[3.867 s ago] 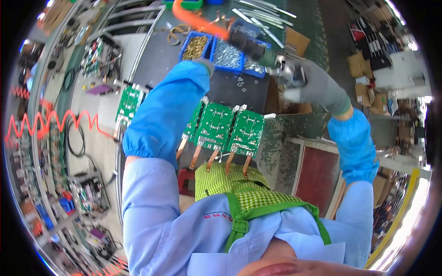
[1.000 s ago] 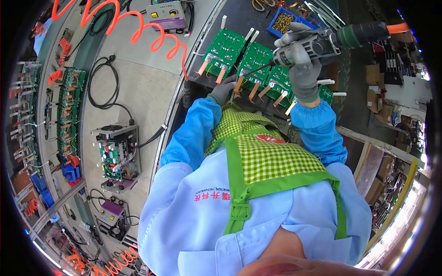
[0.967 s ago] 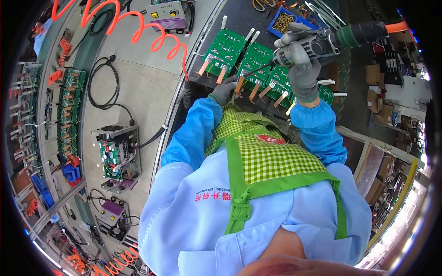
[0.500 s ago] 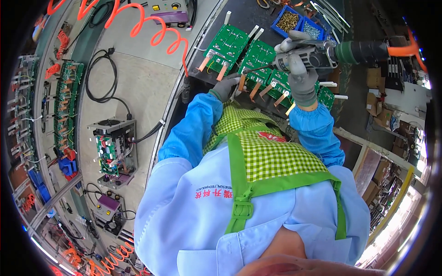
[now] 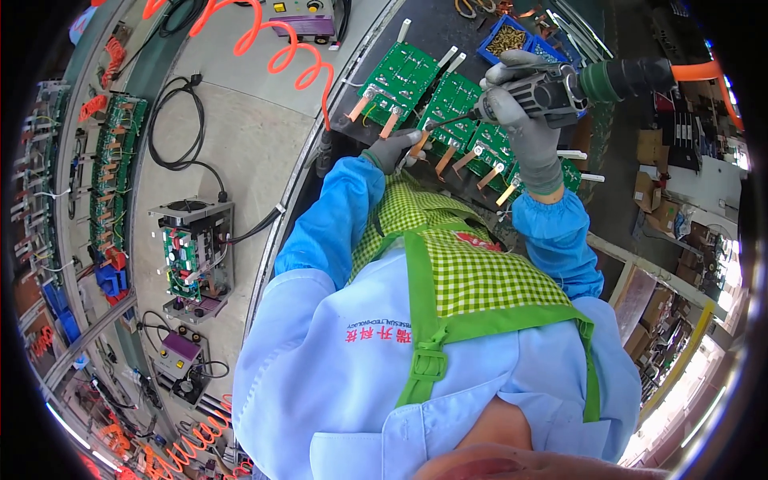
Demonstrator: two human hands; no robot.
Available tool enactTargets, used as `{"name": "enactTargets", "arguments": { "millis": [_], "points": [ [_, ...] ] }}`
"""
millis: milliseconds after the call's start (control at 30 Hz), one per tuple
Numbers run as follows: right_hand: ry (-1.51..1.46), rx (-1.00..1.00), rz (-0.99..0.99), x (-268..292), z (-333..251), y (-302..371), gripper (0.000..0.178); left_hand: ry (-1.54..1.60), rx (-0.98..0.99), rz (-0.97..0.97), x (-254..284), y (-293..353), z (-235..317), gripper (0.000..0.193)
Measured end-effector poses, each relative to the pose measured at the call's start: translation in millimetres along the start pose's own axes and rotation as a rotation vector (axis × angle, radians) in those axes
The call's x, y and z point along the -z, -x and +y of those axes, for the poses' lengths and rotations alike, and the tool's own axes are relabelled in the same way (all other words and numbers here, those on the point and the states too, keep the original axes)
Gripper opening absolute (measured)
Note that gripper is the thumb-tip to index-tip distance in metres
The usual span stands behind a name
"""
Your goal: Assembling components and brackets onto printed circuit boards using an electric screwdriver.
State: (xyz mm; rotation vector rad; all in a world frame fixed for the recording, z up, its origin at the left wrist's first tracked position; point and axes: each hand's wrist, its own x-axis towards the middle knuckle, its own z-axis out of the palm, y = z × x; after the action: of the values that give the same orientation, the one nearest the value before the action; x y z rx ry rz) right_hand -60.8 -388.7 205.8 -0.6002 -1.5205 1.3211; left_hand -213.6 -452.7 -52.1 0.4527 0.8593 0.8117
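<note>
My right hand [image 5: 524,112], in a grey glove, is wrapped round a black-and-grey power screwdriver [image 5: 552,94] lying sideways. Its thin shaft points left, the tip reaching a copper strip [image 5: 419,144] on the near edge of a green circuit board [image 5: 453,100]. At that strip my left hand [image 5: 390,150], gloved too, pinches its lower end; part of the grip is hidden. A second green board [image 5: 398,78] with two copper strips lies to the left. Another board [image 5: 490,144] shows on the right, partly behind my right hand.
Blue bins of brass-coloured fasteners [image 5: 507,38] and silver small parts [image 5: 546,51] stand at the back. An orange hose [image 5: 694,72] runs right from the screwdriver. A coiled orange hose [image 5: 282,58] hangs left. A fan-topped unit with circuit boards [image 5: 192,260] stands further left.
The view has shifted slightly. Both hands stay at much the same place, with the screwdriver tip still at the copper strip.
</note>
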Motion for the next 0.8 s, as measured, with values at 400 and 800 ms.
{"name": "enactTargets", "arguments": {
  "millis": [400, 800],
  "points": [
    [0.032, 0.061, 0.054, -5, 21, 3, 0.031, 0.14, -0.035, -0.001, -3, -3, -6, 0.04],
    [-0.145, 0.033, -0.03, 1, 27, 2, 0.035, 0.067, -0.04, 0.019, -9, 2, -6, 0.038]
  ]
}}
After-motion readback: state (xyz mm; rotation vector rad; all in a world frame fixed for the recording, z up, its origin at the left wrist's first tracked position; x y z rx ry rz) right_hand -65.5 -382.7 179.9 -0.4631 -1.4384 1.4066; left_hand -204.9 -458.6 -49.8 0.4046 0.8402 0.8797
